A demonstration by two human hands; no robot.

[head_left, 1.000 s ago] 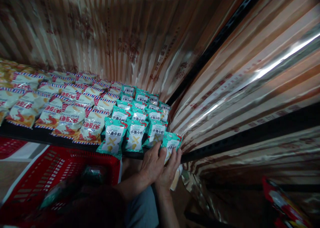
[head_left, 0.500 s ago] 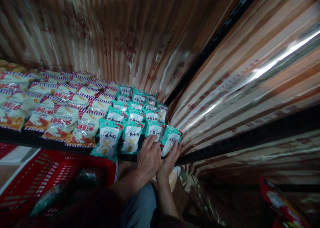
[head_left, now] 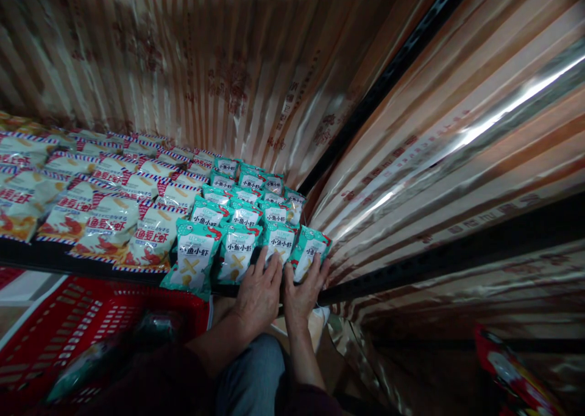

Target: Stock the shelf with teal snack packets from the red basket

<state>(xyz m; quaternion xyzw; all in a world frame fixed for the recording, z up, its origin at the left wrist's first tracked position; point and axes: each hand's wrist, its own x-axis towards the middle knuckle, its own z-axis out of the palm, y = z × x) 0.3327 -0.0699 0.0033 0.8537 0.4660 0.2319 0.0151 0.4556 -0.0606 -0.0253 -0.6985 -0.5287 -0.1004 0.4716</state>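
Teal snack pkts, front row, R end of shelf; both my hands on them.
My R hand (head_left: pixel 303 291): half-open, thumb & fingers apart across lower front of the R-end teal pkt (head_left: pixel 311 249), which leans back nr the shiny striped sheet (head_left: pixel 393 203); can't tell if gripped. My L hand (head_left: pixel 259 291): open, fingers outstretched, tips at lower front of the adj. teal pkt (head_left: pixel 278 238), not closed round it. Both pkts at front edge of blk shelf (head_left: pixel 91 262). Red/wht striped-edge pkts (head_left: pixel 148 236) L of the teal rows; red basket (head_left: pixel 43 324) below, approx. L, w/ teal pkts inside.
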